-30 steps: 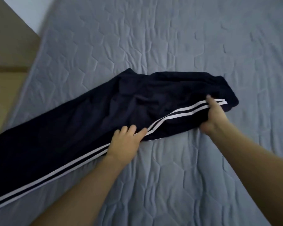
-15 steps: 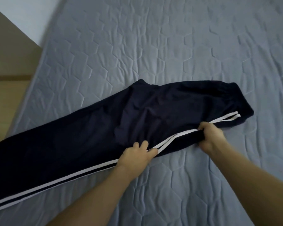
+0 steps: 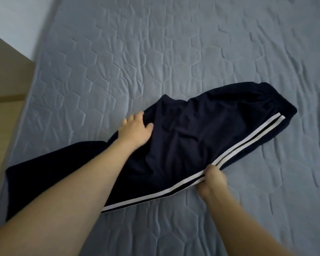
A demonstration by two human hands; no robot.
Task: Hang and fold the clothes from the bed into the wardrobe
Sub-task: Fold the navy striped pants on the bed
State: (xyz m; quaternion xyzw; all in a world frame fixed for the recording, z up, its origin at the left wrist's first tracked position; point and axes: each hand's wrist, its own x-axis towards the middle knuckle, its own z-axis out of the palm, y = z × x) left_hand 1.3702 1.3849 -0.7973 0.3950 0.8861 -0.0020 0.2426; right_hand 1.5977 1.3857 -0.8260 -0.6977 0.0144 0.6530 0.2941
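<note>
Two hands work on one pair of dark navy trousers [image 3: 188, 137] spread across the grey quilted bed [image 3: 174, 52]. The trousers lie slantwise, waistband toward the right, legs trailing off to the lower left edge of the mattress (white double stripes run along the near seam). The left hand [image 3: 135, 131] rests on the far edge of the cloth, fingers curled over the fabric there. The right hand [image 3: 213, 181] pinches the striped seam at the near edge. Between the hands, which are well apart, the cloth is rumpled.
</note>
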